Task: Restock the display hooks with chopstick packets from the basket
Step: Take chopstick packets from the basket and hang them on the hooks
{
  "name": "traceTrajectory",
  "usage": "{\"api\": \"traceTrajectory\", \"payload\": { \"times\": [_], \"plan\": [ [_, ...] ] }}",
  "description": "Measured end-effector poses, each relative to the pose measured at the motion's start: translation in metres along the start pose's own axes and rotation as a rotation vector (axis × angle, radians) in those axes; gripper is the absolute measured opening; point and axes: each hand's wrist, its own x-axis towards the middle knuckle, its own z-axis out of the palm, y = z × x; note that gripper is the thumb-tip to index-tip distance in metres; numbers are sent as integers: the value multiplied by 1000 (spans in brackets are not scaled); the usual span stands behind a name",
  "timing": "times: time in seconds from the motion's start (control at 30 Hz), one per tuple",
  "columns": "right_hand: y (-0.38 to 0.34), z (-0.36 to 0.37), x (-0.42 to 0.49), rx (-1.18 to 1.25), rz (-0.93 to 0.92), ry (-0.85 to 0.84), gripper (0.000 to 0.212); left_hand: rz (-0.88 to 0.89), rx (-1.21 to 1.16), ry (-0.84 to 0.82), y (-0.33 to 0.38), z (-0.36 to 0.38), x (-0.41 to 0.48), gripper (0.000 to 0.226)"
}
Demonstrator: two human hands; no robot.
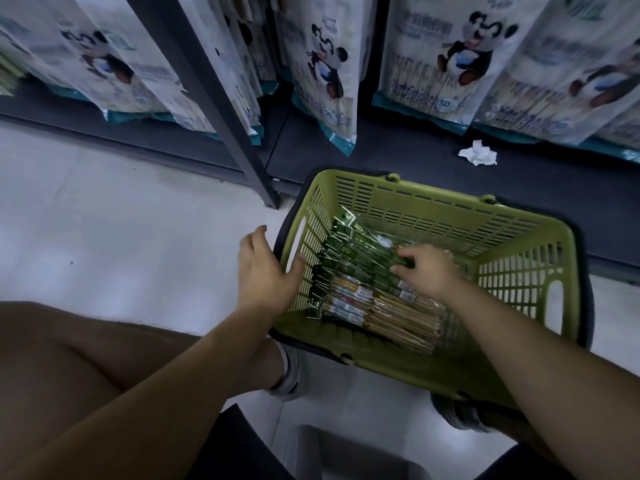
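A green plastic basket [446, 213] stands on the pale floor before a dark shelf unit. Inside it lie several chopstick packets [367, 299], green-labelled ones on top and clear ones showing pale sticks below. My left hand [263, 271] rests on the basket's left rim, fingers spread, thumb inside the wall. My right hand [426, 268] reaches into the basket, and its fingers curl round the green packets. The display hooks are out of view above.
Large panda-printed chopstick bags [329, 74] hang in rows above the dark base shelf [398, 157]. A crumpled white tissue [478, 154] lies on that shelf. A grey upright post [221, 98] stands left of the basket. My knees and shoes are below.
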Motion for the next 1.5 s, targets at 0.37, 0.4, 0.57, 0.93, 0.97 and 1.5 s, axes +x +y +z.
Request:
{"api": "traceTrajectory", "payload": {
  "times": [0.37,0.4,0.57,0.93,0.97,1.5],
  "plan": [
    [-96,-40,-34,732,-118,-323,12,-115,-883,-458,74,12,-9,26],
    [-99,-36,-36,793,-81,-340,14,-140,-924,-439,75,13,-9,24],
    [-95,-23,-35,1029,18,-464,29,-226,-961,-351,75,8,-5,20],
    [-9,32,8,-64,36,-42,61,-170,-805,-235,49,-16,10,19],
    [-5,36,13,-129,37,-59,67,-169,-803,-236,48,-15,11,18],
    [3,61,25,-378,7,-51,69,-201,-859,-214,44,-9,15,20]
  ]
}}
